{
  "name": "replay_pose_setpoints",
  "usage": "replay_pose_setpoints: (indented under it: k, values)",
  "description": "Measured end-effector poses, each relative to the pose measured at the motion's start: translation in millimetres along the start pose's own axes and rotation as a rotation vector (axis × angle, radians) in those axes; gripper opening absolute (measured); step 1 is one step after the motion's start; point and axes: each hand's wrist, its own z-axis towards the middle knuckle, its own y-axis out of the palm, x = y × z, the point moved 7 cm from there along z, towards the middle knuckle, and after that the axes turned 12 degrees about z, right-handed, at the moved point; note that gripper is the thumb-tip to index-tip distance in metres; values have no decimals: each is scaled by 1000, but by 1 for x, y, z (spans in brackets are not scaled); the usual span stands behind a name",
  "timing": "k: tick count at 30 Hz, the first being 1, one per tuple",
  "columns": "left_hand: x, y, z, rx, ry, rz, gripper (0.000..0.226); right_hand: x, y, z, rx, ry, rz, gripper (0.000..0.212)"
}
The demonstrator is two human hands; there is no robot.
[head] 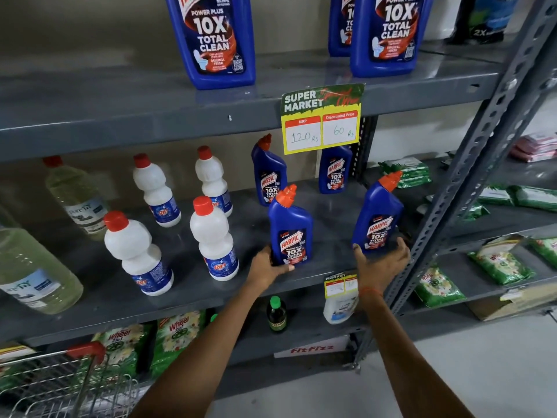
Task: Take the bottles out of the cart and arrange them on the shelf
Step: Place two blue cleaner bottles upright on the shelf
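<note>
My left hand [269,268] grips the base of a blue Harpic bottle [291,230] with an orange cap, standing near the front of the middle grey shelf [187,294]. My right hand [384,262] holds the base of a second blue Harpic bottle [378,215], tilted right, over the shelf's right end. Two more small Harpic bottles [269,171] [335,168] stand behind them. The wire cart [60,384] with a red handle is at the bottom left; its contents are hidden.
Several white red-capped bottles [212,236] and pale yellow liquid bottles [33,267] fill the shelf's left. Large Harpic bottles [214,40] stand on the top shelf above a price tag [322,119]. A slotted upright [470,164] rises at right. Green detergent packs [177,336] lie below.
</note>
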Motion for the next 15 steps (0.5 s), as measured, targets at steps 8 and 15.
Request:
replay_pose_setpoints:
  k: [8, 15]
  values:
    - [-3, 1, -1, 50, 17, 22, 52, 36, 13, 39, -235, 105, -140, 106]
    - [-2, 5, 0, 31, 7, 69, 50, 38, 13, 41, -200, 74, -148, 102]
